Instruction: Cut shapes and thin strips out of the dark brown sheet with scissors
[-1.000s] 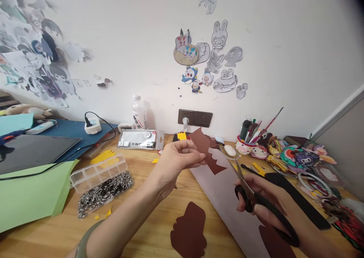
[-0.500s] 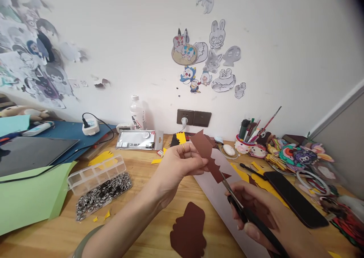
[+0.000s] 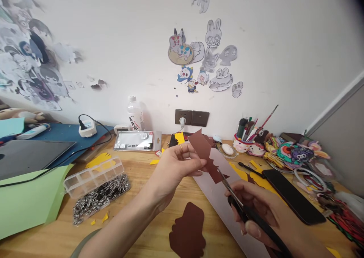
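Observation:
My left hand (image 3: 182, 163) pinches a strip of dark brown paper (image 3: 201, 145) between thumb and fingers, held above the desk. The strip has a scalloped right edge and a pointed piece at its lower end. My right hand (image 3: 256, 212) is closed round the black handles of a pair of scissors (image 3: 241, 208). The scissor blades lie against the lower end of the strip. Below, on the wooden desk, lies a cut brown paper shape (image 3: 188, 231) with wavy sides. A pale mauve sheet (image 3: 216, 205) runs beneath both hands.
At left are a clear box (image 3: 99, 191) of metal eyelets, a green sheet (image 3: 28, 201) and a dark tablet-like panel (image 3: 36, 155). A bottle (image 3: 135, 115) stands by the wall. To the right lie a black phone-like slab (image 3: 292, 197), yellow scraps (image 3: 264, 182), a pen holder (image 3: 241, 144) and colourful cutouts (image 3: 292, 151).
The scissor blade tips have moved slightly up and left along the brown strip. Both hands otherwise keep nearly the same pose. The whole view has shifted a little.

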Available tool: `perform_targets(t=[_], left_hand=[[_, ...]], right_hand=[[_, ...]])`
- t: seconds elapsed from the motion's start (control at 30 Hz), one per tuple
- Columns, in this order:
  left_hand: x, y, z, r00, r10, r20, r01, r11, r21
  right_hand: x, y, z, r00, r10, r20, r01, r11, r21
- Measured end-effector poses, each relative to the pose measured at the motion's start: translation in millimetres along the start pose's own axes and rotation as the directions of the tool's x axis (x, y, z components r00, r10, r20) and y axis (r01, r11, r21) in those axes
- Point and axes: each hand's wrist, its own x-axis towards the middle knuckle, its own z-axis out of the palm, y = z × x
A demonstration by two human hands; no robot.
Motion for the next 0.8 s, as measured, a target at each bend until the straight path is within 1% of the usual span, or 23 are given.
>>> perform_targets(t=[0.1,0.3,0.5,0.63,0.8], left_hand=[[0.1,-0.7,-0.6,1.000,-0.002,0.005,0.002,1.000,0.001],[1.1,-2.6,-2.6,0.999,0.000,0.034,0.000,1.000,-0.022],[0.8,-3.4,-3.4,0.998,0.004,0.069,0.000,0.998,-0.055],[1.4,-3.1,-4.5,0.997,0.016,0.081,-0.013,0.999,-0.042],[3.2,-2.9,-4.9,0.996,0.012,0.086,-0.010,1.000,-0.029]], right_hand=[[-0.4,-2.6,-0.4,1.000,0.009,0.011,-0.009,1.000,-0.008],[0.8,0.1,2.0,0.998,0.032,-0.050,-0.030,0.999,0.030],[0.9,1.5,0.5,0.999,0.028,-0.015,-0.028,1.000,0.006],[0.2,3.1,2.6,0.998,0.039,-0.056,-0.039,0.999,-0.006],[-1.5,2.7,3.5,0.996,0.002,-0.090,-0.003,1.000,-0.010]])
